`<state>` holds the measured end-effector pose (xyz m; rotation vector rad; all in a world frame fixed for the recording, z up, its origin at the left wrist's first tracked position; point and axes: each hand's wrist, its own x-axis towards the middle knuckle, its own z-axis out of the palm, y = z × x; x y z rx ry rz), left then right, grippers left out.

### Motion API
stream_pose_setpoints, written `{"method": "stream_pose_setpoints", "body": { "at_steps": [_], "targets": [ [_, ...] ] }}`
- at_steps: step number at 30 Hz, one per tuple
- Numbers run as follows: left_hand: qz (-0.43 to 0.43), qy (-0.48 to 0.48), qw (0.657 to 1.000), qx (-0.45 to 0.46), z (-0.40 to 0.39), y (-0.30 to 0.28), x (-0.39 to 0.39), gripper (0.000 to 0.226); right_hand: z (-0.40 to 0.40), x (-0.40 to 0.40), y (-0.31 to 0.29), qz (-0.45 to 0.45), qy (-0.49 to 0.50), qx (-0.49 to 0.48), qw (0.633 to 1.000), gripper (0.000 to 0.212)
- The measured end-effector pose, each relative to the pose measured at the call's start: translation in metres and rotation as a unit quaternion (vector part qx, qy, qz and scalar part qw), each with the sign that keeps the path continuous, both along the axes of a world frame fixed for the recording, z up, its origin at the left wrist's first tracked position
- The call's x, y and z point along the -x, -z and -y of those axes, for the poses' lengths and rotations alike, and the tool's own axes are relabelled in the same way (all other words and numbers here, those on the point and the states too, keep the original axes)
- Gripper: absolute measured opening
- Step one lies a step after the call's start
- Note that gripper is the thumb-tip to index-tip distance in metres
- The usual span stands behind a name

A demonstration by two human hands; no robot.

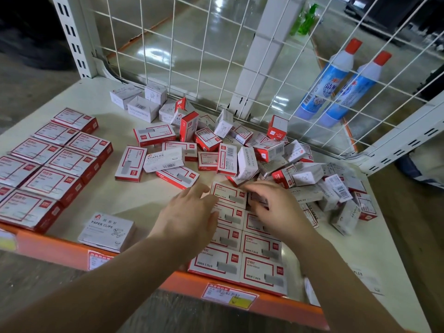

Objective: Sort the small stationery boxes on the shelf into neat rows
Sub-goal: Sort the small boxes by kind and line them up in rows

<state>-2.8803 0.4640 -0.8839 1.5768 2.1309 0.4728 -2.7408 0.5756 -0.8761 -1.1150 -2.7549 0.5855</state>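
Note:
Two columns of red-and-white staple boxes (260, 246) lie flat at the shelf's front edge, between my hands. My left hand (189, 212) has its fingers stretched out against the left side of these columns, beside the rearmost left box (228, 192). At the back of the right column, my right hand (276, 207) curls finger and thumb round a staple box (257, 198), which it partly hides. Behind and to the right lies a jumbled pile of small boxes (240, 150). A neat grid of red-and-white boxes (55, 159) fills the left side.
A single white paper clips box (108, 230) sits near the front edge, left of my left arm. A white wire mesh (192, 56) closes the back, with two blue-and-white bottles (336, 80) behind it. The orange shelf lip (180, 282) carries price tags (228, 296).

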Motion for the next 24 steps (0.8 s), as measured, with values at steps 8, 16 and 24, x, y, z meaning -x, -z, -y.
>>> {"method": "stream_pose_setpoints", "body": {
  "at_steps": [8, 16, 24],
  "targets": [
    [-0.034, 0.072, 0.997, 0.006, -0.008, -0.006, -0.013, 0.044, -0.007, -0.032, -0.001, 0.039, 0.1, -0.033, 0.994, 0.028],
    [-0.019, 0.076, 0.997, 0.016, -0.015, -0.008, -0.019, 0.04, -0.022, -0.039, -0.01, 0.11, 0.09, -0.007, 0.99, 0.034],
    [0.016, 0.048, 0.999, 0.005, -0.018, -0.009, -0.02, 0.034, -0.026, -0.04, -0.008, 0.083, 0.098, 0.038, 0.991, 0.033]
  ]
}}
